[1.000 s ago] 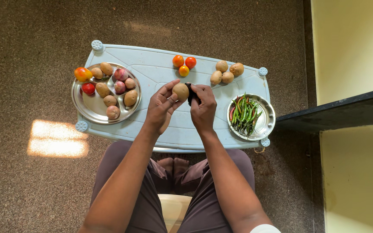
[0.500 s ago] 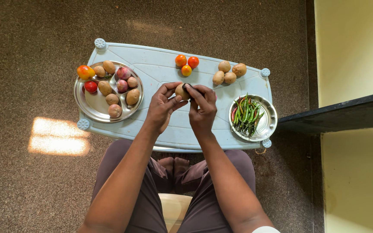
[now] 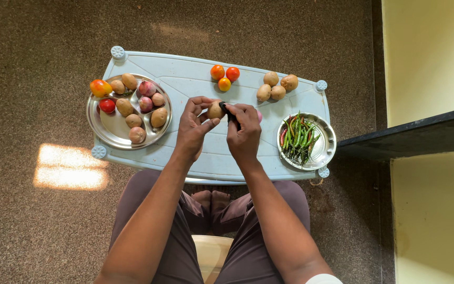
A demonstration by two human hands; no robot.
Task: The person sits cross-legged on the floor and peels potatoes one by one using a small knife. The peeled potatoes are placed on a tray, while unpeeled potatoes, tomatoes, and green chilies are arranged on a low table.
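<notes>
My left hand (image 3: 194, 128) grips a brown potato (image 3: 216, 110) above the middle of a pale blue plastic table (image 3: 206, 155). My right hand (image 3: 244, 132) holds a small dark peeler (image 3: 227, 109) whose tip rests against the potato's right side. A pinkish vegetable shows just past my right knuckles (image 3: 259, 115), mostly hidden.
A steel compartment plate (image 3: 112, 130) at the left holds potatoes, onions and tomatoes. Three small tomatoes (image 3: 224, 76) and three potatoes (image 3: 276, 87) lie at the far edge. A round steel plate (image 3: 324, 150) of green chillies sits at the right. A dark ledge (image 3: 411, 138) juts in at right.
The potato has turned in my left hand and my fingers have curled closer around it. My right hand has brought the peeler up onto the potato's side.
</notes>
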